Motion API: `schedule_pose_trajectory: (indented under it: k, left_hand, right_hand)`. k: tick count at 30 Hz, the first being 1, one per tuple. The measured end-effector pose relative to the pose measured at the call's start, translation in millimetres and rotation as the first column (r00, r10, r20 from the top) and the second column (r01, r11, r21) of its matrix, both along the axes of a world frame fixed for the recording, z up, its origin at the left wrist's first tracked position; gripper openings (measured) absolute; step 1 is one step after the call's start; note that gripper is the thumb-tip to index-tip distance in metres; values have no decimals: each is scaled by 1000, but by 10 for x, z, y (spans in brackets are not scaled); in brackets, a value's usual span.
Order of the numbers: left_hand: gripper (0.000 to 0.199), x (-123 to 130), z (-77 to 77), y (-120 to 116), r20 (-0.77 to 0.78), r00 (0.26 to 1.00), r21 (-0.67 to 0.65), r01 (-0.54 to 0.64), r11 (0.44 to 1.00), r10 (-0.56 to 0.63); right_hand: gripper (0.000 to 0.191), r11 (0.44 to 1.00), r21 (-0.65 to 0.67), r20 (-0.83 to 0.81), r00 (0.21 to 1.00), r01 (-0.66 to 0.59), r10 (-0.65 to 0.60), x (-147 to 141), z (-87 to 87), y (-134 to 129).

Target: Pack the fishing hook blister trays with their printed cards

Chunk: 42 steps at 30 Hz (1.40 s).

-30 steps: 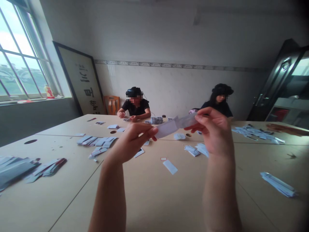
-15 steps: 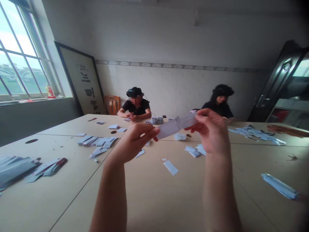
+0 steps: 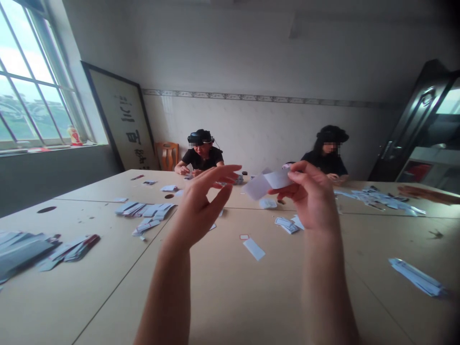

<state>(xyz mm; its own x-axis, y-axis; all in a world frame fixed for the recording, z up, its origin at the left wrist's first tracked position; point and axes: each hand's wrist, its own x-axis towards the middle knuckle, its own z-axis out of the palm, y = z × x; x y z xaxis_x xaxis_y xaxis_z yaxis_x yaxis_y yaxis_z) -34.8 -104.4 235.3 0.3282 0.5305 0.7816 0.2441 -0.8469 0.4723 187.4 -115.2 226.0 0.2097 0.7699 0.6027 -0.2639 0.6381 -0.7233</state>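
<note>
Between thumb and fingers of my right hand (image 3: 311, 191) is a whitish, partly see-through paper strip (image 3: 259, 186), held up above the table. It looks folded or made of two overlapping pieces; I cannot tell which. My left hand (image 3: 208, 196) is raised to the left of the strip, fingers stretched out, thumb apart and nothing in it. Below, a white paper strip (image 3: 254, 249) lies on the table beside a small red-edged label (image 3: 244, 237). A few printed cards (image 3: 286, 225) rest under my right hand.
On the wooden table (image 3: 230, 297) are paper stacks (image 3: 27, 251) at the left, spread slips (image 3: 145, 211) at mid-left, a pile of strips (image 3: 381, 199) at far right and a bundle (image 3: 417, 277) at near right. Two people (image 3: 203, 155) sit across the table.
My left hand has let go of the strip's left end and opened, its fingers rising. The strip now hangs from my right hand alone, its loose end bent.
</note>
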Motion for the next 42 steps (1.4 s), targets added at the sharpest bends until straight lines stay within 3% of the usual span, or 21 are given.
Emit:
schedule_pose_trajectory:
  k: [4,11,15,20,26,34,42]
  left_hand:
    - [33,158,-28,-72,44,993,30,-109,994,107]
    - [20,221,-27,-6,127,991,-155,-16,988,36]
    - [20,178,2,16,102,993,-132,-47,990,61]
    - [25,181,-48,123,97,995,-166,-16,986,32]
    - [26,231,-17,98,182,981,-152,-32,988,60]
    - [17,317,-41,26,417,907,-215,153,965,-51]
    - [16,315,-62,28,468,880,-210,204,956,-85]
  right_hand:
    - [11,998,-19,105,992,-66,68,-27,0,-39]
    - [10,983,-45,172,968,-179,184,-64,-14,-46]
    - [8,974,-20,200,953,-227,227,-52,-23,-38]
    - [9,975,-12,249,944,-220,216,-51,-21,-54]
    - [12,986,-41,175,971,-159,164,-64,-11,-32]
    - [19,990,-49,82,987,-131,135,-114,-1,-34]
    - [18,996,-1,3,996,-90,90,-143,10,-73]
